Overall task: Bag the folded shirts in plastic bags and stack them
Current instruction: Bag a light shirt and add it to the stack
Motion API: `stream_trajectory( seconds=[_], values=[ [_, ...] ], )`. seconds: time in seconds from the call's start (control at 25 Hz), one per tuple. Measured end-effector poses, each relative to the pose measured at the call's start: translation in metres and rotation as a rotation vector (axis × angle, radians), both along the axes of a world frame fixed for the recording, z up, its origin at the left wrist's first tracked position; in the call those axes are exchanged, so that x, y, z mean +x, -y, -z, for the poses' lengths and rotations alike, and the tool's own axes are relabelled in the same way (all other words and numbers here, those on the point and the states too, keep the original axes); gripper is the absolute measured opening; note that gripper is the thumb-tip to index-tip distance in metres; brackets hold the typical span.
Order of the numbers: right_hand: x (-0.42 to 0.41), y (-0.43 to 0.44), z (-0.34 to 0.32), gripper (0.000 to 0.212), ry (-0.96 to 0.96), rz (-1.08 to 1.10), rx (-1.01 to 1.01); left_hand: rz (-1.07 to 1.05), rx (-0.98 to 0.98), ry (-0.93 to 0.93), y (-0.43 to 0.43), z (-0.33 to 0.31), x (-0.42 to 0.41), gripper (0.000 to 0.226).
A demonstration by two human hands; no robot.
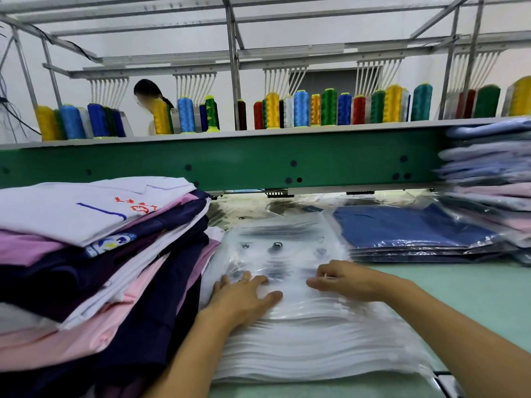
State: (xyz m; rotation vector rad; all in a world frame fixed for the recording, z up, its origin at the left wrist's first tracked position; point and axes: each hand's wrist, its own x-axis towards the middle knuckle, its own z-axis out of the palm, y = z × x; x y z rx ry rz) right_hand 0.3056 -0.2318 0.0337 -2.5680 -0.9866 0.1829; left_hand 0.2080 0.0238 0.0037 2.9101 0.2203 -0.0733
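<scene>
Left hand [244, 297] lies flat on the glossy stack of clear bags [301, 331] on the pale green surface [474, 291], while right hand [342, 278] pinches the top bag (soft folded shirts [100, 254] piled just left).

Red embroidered characters [136, 206] on top white shirt [71, 216] unreadable; print [275, 247] on plastic bags [301, 326] blurred.

Workshop interior. Pale green table [459, 278] in the foreground; behind it a green machine beam [230, 162] bearing a shelf of coloured thread spools [329, 107]. Grey metal frame [234, 53] overhead, white wall [359, 30] beyond. A person [148, 93] stands behind the spools.
</scene>
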Motion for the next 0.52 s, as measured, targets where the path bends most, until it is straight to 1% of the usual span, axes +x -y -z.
stream_trajectory(
  seconds=[0.08,0.16,0.24,0.32,0.4,0.44,0.52],
  values=[
    [0.0,-0.004,0.0,0.058,0.008,0.063,0.056,0.002,0.048,0.113,0.007,-0.003,-0.002,0.07],
    [-0.001,-0.01,0.001,0.046,0.12,0.145,0.014,0.031,0.04,0.187,0.015,-0.009,-0.002,0.063],
    [-0.004,-0.019,-0.001,0.027,0.292,0.214,-0.042,0.079,-0.019,0.173,0.027,-0.018,-0.003,0.059],
    [-0.01,-0.031,-0.011,0.017,0.384,0.282,0.035,0.092,-0.078,0.157,0.035,-0.036,-0.007,0.054],
    [-0.018,-0.049,-0.027,0.02,0.387,0.333,0.179,0.055,-0.07,0.206,0.038,-0.067,-0.008,0.051],
    [-0.022,-0.06,-0.038,0.022,0.344,0.331,0.277,0.036,-0.028,0.247,0.036,-0.087,-0.009,0.049],
    [-0.036,-0.087,-0.06,0.026,0.166,0.238,0.514,0.012,0.144,0.323,0.032,-0.131,-0.016,0.045]
  ],
)
